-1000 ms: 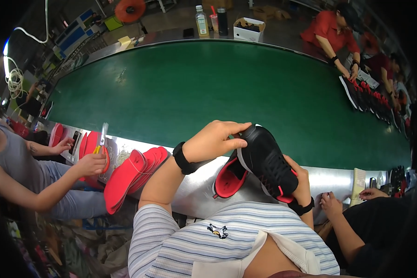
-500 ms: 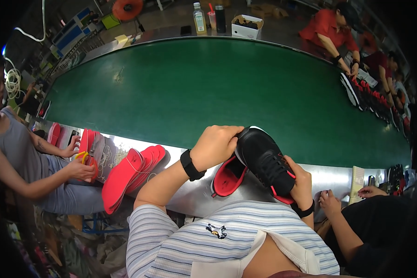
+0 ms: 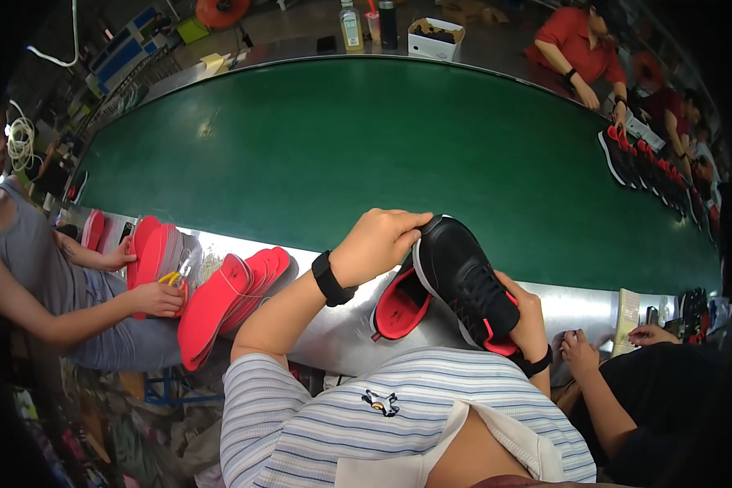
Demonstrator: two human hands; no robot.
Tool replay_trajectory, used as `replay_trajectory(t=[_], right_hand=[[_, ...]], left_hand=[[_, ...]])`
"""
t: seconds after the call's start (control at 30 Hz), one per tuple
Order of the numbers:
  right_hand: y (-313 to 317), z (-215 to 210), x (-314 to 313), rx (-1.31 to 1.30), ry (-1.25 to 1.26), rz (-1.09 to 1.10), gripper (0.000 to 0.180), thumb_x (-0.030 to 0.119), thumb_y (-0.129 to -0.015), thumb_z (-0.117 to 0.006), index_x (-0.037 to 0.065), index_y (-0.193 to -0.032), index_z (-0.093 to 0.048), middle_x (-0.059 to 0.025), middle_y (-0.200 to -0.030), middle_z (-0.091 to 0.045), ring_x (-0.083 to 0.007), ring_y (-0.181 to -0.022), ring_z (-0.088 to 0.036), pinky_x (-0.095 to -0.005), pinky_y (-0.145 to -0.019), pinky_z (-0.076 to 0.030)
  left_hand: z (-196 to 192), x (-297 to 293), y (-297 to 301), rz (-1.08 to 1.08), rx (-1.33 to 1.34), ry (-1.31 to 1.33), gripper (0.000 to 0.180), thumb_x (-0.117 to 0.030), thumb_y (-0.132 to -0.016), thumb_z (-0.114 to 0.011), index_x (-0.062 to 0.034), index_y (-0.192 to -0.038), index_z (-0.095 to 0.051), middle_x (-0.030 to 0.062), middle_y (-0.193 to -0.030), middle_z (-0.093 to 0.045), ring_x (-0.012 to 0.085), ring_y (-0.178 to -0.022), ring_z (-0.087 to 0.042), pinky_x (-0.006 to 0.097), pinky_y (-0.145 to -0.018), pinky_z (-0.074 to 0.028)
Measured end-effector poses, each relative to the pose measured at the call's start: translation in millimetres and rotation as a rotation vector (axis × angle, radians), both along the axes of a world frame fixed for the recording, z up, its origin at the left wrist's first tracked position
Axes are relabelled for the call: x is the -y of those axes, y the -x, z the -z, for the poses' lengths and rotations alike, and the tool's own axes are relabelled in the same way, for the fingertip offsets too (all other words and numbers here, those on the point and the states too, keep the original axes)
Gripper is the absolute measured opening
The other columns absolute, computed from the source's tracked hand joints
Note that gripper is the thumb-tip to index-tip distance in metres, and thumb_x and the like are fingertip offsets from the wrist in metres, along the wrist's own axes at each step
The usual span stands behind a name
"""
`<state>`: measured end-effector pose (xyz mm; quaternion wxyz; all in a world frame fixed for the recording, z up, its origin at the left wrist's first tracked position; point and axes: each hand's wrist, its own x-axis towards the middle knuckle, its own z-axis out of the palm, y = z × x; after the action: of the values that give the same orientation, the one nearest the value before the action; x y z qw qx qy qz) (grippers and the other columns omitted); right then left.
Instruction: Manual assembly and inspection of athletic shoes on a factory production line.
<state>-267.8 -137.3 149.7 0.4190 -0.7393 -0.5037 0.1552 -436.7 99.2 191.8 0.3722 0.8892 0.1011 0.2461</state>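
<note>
Black with a red lining, the held shoe is tilted between the person's two hands, its toe pointing toward the green surface and its heel end near the striped shirt. The left hand has its fingers clamped on the toe, forefinger at the tip and thumb just below, so the shoe extends rightward from them. The right hand is closed around the heel end from the right; some of its fingers are hidden behind the shoe. A second shoe, red inside, rests on the metal tabletop, just left of the held one and partly covered by it. Farther left, string crosses a stack of red insoles, near a co-worker's hand with yellow-handled scissors.
</note>
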Motion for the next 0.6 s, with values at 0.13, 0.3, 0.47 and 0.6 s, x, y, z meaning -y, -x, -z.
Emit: replay_trajectory(t=[0.13,0.3,0.47,0.6], right_hand=[[1,2,0,-0.052,0.008,-0.021,0.044,0.002,-0.072,-0.06,0.001,-0.117,-0.057,-0.0204,-0.1,-0.065,-0.0322,-0.089,-0.066,-0.0317,-0.075,-0.051],[-1,0,1,-0.01,0.038,-0.022,0.045,0.005,-0.073,-0.061,0.002,-0.117,-0.057,-0.02,-0.1,-0.065,-0.0324,-0.089,-0.066,-0.0319,-0.075,-0.051],[-5,1,5,0.218,0.014,0.003,0.046,0.004,-0.072,-0.061,0.004,-0.119,-0.057,-0.0193,-0.097,-0.065,-0.0334,-0.083,-0.065,-0.0356,-0.07,-0.052],[-3,1,9,0.26,0.076,0.034,0.047,0.001,-0.071,-0.059,0.004,-0.118,-0.057,-0.0198,-0.095,-0.065,-0.0341,-0.081,-0.065,-0.0369,-0.069,-0.052]], left_hand=[[2,-3,0,0.019,-0.039,0.077,0.032,-0.003,-0.08,-0.059,0.0003,-0.112,-0.061,0.0156,-0.091,-0.067,0.0225,-0.077,-0.065,0.03,-0.072,-0.051],[-10,-11,-5,0.072,-0.177,0.314,0.03,-0.003,-0.078,-0.062,0.0005,-0.108,-0.062,0.0156,-0.091,-0.068,0.0216,-0.08,-0.066,0.03,-0.074,-0.052],[2,-10,-10,0.044,-0.165,0.289,0.024,-0.004,-0.076,-0.061,0.0,-0.1,-0.065,0.0168,-0.083,-0.067,0.0264,-0.073,-0.067,0.032,-0.07,-0.053],[18,2,-13,-0.078,-0.109,-0.044,0.024,0.001,-0.077,-0.056,0.0005,-0.1,-0.064,0.0162,-0.081,-0.067,0.0276,-0.07,-0.066,0.032,-0.065,-0.053]])
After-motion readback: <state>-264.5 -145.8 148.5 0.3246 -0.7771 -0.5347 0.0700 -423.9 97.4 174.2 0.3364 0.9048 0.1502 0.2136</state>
